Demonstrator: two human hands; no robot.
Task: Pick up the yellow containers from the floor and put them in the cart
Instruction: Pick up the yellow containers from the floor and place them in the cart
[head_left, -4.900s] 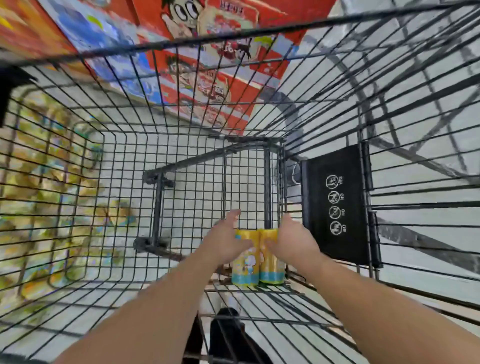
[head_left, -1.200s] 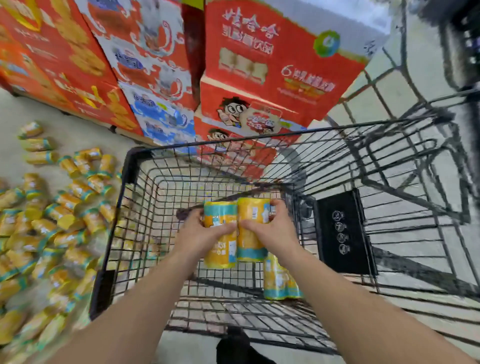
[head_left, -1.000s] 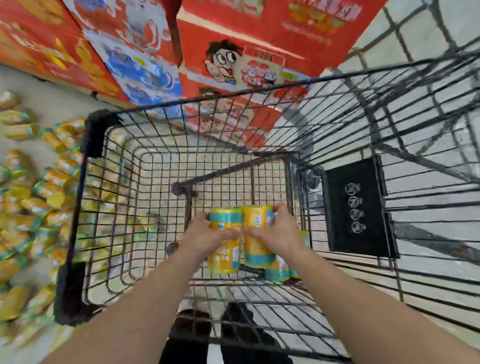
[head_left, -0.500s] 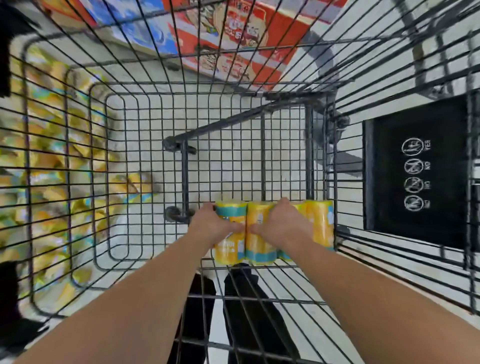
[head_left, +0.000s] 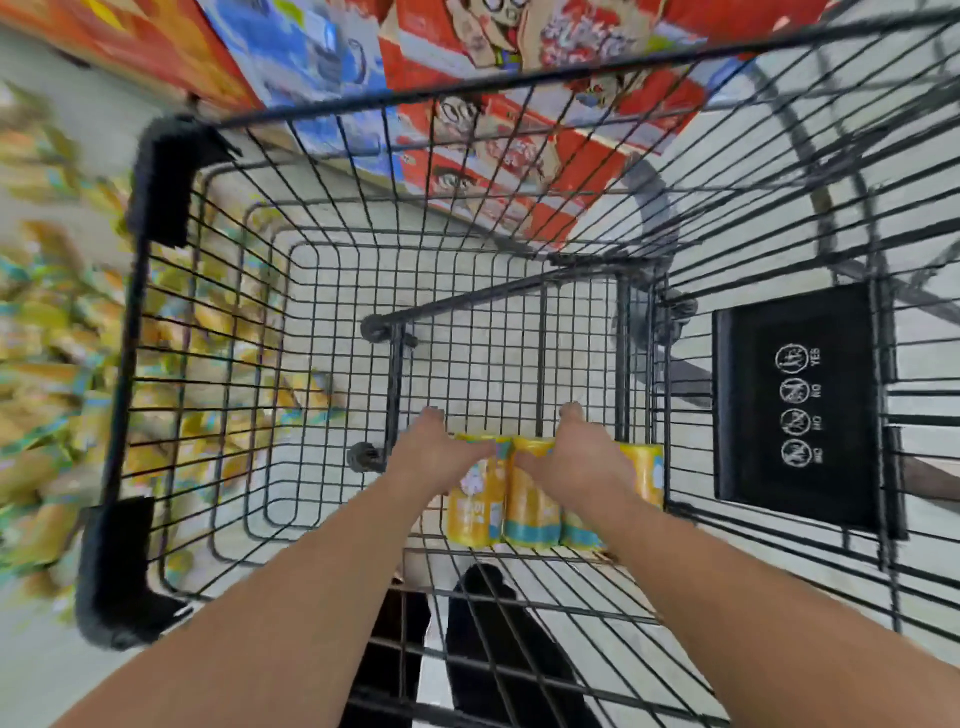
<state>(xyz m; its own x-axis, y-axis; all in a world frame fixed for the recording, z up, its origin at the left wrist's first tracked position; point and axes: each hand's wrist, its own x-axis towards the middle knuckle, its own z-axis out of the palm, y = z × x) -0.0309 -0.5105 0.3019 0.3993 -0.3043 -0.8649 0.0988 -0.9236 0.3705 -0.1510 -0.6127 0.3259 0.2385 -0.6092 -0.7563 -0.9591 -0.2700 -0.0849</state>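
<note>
Since half a second ago the head has drawn back so more of the cart shows, and both hands' fingers have loosened and now reach forward above the tops of the containers they set down. Nearest, under the wire base, lie the person's dark shoes (head_left: 498, 644) on the pale tiled floor (head_left: 47, 670). The two bare forearms run forward into the black wire shopping cart (head_left: 519, 85). The left hand (head_left: 441, 457) has its fingers (head_left: 430, 418) together and fairly straight, the thumb lying across the top edge of the left one of the two yellow cylindrical containers with teal bands (head_left: 475, 499); the right hand (head_left: 576, 462) mirrors it on the other container, thumb pointing left. Whether the fingers touch the containers' far sides is hidden. Both containers stand upright, touching each other, on the cart's base at its near right corner. Two more yellow containers (head_left: 647, 470) stand just beside them on the right, partly behind the right wrist, against the side wall. A black panel with white pictograms (head_left: 795, 410) hangs on that wall. Black plastic corner bumpers (head_left: 166, 179) cap the left rim. Beyond the left wall a blurred heap of yellow containers on the floor (head_left: 52, 338) spreads out, and farthest off stand stacked red and blue cartoon-printed cartons (head_left: 519, 156).
</note>
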